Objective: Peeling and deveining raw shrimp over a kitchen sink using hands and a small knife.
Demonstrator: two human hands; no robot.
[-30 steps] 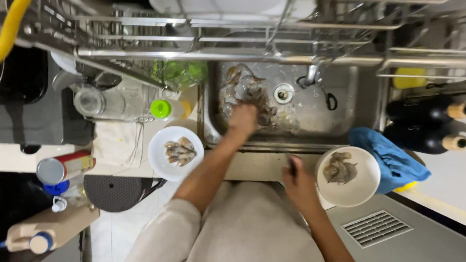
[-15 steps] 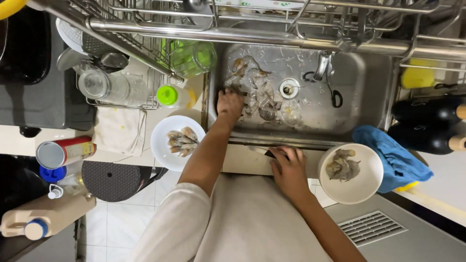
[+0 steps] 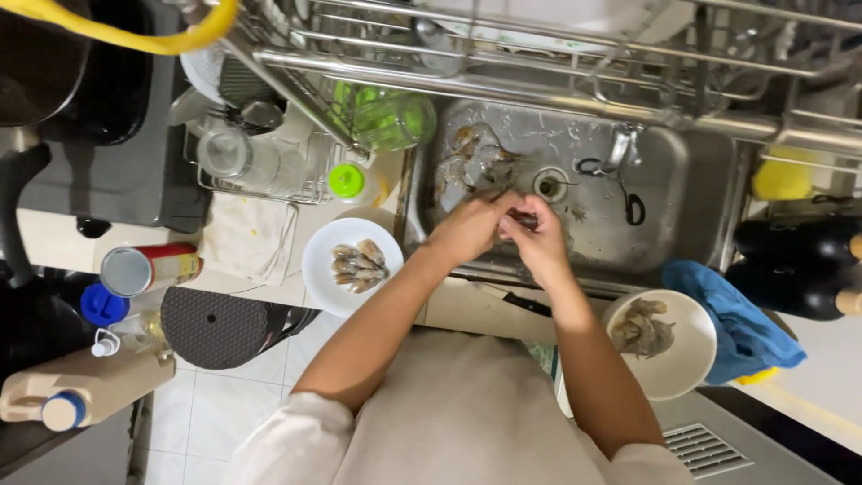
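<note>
Both our hands are now together over the sink (image 3: pixel 682 224): half a second ago the right hand (image 3: pixel 539 241) rested on the worktop edge and the left hand (image 3: pixel 467 229) reached alone into the shrimp pile (image 3: pixel 471 157). They pinch one shrimp (image 3: pixel 523 218) between them, so peeling looks underway. Knife (image 3: pixel 525 305) lies untouched on the edge, white plate (image 3: pixel 319 269) left, bowl (image 3: pixel 691 359) right.

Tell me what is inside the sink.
Raw shrimp lie piled by the drain in the sink. The left hand and right hand meet over it on one shrimp, covering the basin below them.
</note>
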